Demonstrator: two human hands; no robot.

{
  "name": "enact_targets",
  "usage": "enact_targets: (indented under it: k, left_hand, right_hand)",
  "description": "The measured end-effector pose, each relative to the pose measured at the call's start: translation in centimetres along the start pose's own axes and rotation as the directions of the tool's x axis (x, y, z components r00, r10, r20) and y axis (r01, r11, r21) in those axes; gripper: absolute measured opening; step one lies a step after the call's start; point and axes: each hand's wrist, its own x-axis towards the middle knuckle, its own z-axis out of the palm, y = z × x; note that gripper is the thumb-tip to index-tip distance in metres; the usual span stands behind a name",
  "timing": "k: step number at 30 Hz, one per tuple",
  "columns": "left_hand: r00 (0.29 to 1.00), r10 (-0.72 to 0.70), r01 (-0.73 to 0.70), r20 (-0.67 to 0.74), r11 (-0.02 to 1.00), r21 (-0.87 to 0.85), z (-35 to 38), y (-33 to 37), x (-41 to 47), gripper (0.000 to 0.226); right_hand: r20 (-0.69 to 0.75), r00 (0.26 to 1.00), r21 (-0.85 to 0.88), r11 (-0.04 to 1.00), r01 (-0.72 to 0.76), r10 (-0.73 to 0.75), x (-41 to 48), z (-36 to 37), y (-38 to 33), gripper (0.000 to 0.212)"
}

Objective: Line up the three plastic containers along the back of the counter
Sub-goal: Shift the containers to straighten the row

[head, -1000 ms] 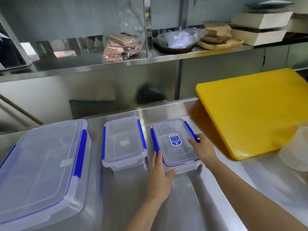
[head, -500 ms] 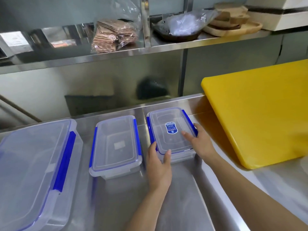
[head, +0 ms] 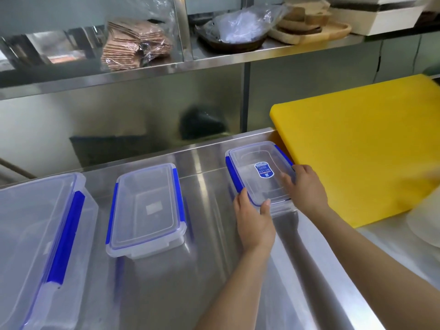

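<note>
Three clear plastic containers with blue clips stand on the steel counter (head: 209,270). The large container (head: 35,239) is at the far left, partly out of frame. The medium container (head: 147,208) sits to its right. The small container (head: 258,172), with a blue label on its lid, is near the counter's back edge beside the yellow board. My left hand (head: 254,222) grips its near left corner. My right hand (head: 306,186) holds its right side, fingers on the lid.
A thick yellow cutting board (head: 362,144) lies to the right, touching or almost touching the small container. A white tub (head: 426,222) is at the right edge. Overhead, a steel shelf (head: 166,70) carries a bagged stack of brown packets, a wrapped bowl and wooden boards.
Both hands have pushed the small container back and to the right, away from the medium container and up beside the yellow board. The gap between the two smaller containers has widened.
</note>
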Motion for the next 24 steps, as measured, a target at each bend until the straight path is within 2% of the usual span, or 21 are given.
enact_targets:
  k: [2,3,5,7,9,10,11,13,15,17,19,21,24]
  left_hand:
    - [0.999,0.02,-0.021,0.035,0.999,0.029,-0.3,-0.2,0.0,0.058]
    - [0.997,0.048,-0.052,0.063,0.997,0.059,-0.7,-0.3,0.0,0.059]
    - [0.984,0.155,-0.165,0.089,0.978,0.125,-2.1,-0.1,-0.5,0.059]
    - [0.95,0.311,-0.299,-0.026,0.932,0.202,-5.3,0.1,-1.0,0.053]
    - [0.849,0.471,-0.387,-0.24,0.862,0.327,-9.8,-0.5,-0.4,0.046]
    - [0.803,0.5,-0.367,-0.324,0.843,0.393,-12.0,-1.6,0.4,0.045]
    - [0.801,0.476,-0.302,-0.363,0.845,0.442,-14.3,-2.8,1.3,0.043]
    - [0.891,0.303,-0.099,-0.338,0.857,0.506,-18.5,-5.3,3.0,0.047]
    - [0.945,0.17,0.042,-0.278,0.783,0.621,-21.5,-8.0,4.3,0.059]
    - [0.976,0.07,0.075,-0.207,0.78,0.621,-22.8,-9.5,4.9,0.064]
    - [0.992,-0.027,0.083,-0.127,0.884,0.461,-23.0,-10.0,5.1,0.062]
    - [0.994,-0.049,0.079,-0.099,0.94,0.333,-22.9,-10.0,5.2,0.062]
    - [0.992,-0.04,0.075,-0.12,0.95,0.303,-21.9,-9.8,5.0,0.062]
  right_hand:
    - [-0.077,0.989,-0.182,0.977,0.111,-0.126,-0.1,0.3,-0.3,0.03]
    - [-0.106,0.984,-0.227,0.967,0.118,-0.145,-0.3,0.2,-0.8,0.027]
    - [-0.17,0.97,-0.22,0.966,0.135,-0.174,-0.8,-0.2,-2.0,0.025]
    - [-0.178,0.963,-0.131,0.974,0.182,-0.204,-1.7,-0.6,-4.3,0.026]
    - [-0.055,0.978,0.048,0.978,0.205,-0.202,-3.2,-0.7,-7.5,0.03]
    - [0.023,0.977,0.163,0.965,0.203,-0.21,-4.0,-0.2,-9.1,0.032]
    - [0.107,0.97,0.276,0.944,0.184,-0.22,-4.8,0.5,-10.5,0.034]
    - [0.247,0.94,0.439,0.892,0.108,-0.235,-6.1,2.4,-13.2,0.043]
    - [0.407,0.879,0.509,0.861,0.009,-0.25,-7.2,4.6,-15.3,0.054]
    - [0.478,0.833,0.554,0.831,-0.042,-0.277,-8.0,6.5,-17.0,0.052]
    - [0.493,0.827,0.582,0.809,-0.082,-0.271,-8.5,7.6,-17.9,0.051]
    - [0.498,0.826,0.586,0.805,-0.096,-0.264,-8.6,8.5,-18.1,0.055]
    - [0.523,0.808,0.564,0.821,-0.091,-0.27,-8.3,9.7,-17.2,0.06]
